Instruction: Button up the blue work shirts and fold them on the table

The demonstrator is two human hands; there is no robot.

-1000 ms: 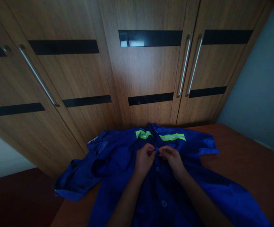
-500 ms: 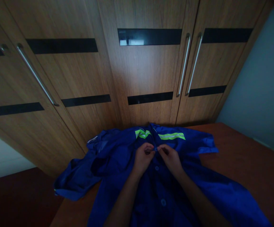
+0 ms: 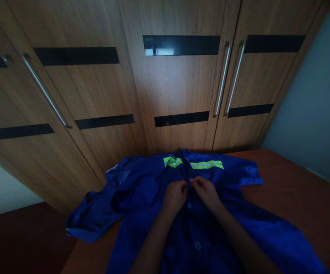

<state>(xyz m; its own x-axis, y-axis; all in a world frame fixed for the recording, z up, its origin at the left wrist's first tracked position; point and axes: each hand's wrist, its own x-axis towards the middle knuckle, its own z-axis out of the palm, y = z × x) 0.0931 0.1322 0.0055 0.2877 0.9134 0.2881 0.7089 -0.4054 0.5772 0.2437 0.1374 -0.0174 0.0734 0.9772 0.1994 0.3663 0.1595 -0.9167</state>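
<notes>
A blue garment (image 3: 142,182) with yellow-green reflective strips (image 3: 207,164) across its chest lies spread out, front side up. Both hands meet at its front opening, below the strips. My left hand (image 3: 175,196) has its fingers curled and pinched on the left edge of the opening. Just right of it, my right hand (image 3: 206,191) pinches the other edge with thumb and index finger. The fingertips nearly touch, and what lies between them is too small and dark to make out. Below the hands, a button (image 3: 189,205) and a lower button (image 3: 197,245) show.
The garment rests on a reddish-brown surface (image 3: 281,182). Behind it stands a wooden wardrobe (image 3: 176,83) with black strips and long metal handles (image 3: 222,80). A pale wall (image 3: 316,114) is on the right. More crumpled blue cloth (image 3: 93,217) lies at the left.
My left hand has turned inward and its fingers have curled more, hiding the thumb and finger gap. My right hand has shifted slightly down. The garment lies almost as before.
</notes>
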